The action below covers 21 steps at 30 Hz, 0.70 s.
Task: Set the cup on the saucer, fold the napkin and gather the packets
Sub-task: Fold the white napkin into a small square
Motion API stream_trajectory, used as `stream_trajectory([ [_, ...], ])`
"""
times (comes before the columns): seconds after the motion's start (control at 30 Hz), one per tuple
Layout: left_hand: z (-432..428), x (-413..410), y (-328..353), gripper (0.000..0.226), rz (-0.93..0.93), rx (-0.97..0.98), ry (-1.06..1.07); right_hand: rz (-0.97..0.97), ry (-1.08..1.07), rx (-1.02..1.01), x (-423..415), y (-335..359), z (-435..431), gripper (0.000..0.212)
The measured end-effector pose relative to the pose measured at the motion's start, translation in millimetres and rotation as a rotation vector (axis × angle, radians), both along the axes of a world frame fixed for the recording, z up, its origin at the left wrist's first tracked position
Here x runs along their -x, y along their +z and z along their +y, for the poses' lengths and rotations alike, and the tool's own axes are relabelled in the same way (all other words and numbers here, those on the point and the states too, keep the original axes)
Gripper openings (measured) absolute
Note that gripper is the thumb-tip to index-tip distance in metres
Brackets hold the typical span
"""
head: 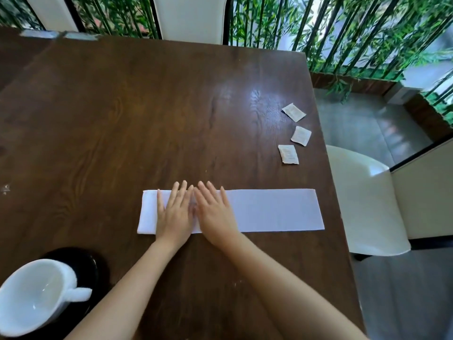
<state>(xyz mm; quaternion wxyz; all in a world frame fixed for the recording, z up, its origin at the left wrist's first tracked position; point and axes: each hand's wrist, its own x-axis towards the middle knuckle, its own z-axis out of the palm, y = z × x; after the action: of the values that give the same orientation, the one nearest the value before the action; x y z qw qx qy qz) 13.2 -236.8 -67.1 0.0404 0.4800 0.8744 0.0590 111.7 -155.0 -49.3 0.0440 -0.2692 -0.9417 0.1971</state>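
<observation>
A white napkin (269,209) lies as a long folded strip across the near right part of the dark wooden table (147,114). My left hand (175,214) and my right hand (214,212) rest flat on its left half, side by side, fingers spread and pointing away from me. Three small pale packets lie apart near the right edge: one packet (293,112) farthest, a second packet (301,135) below it, a third packet (288,154) nearest. A white cup (36,298) with its handle to the right stands on a black saucer (84,263) at the near left.
The table's right edge runs close past the napkin's end and the packets. A white chair (362,200) stands beside that edge, another white chair (188,18) at the far side. Bamboo stems (343,33) fill the background.
</observation>
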Motion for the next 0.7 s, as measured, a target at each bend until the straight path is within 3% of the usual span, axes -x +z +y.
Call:
stream_trajectory([
  [0.17,-5.5,9.0,-4.3,0.063,0.002,0.06,-0.023,-0.055,-0.024,-0.106,-9.6,-15.4,-1.0,0.052],
  [0.7,-19.2,36.7,-6.4,0.069,0.011,0.043,-0.02,-0.259,-0.49,-0.171,-142.1,-14.1,100.5,0.059],
])
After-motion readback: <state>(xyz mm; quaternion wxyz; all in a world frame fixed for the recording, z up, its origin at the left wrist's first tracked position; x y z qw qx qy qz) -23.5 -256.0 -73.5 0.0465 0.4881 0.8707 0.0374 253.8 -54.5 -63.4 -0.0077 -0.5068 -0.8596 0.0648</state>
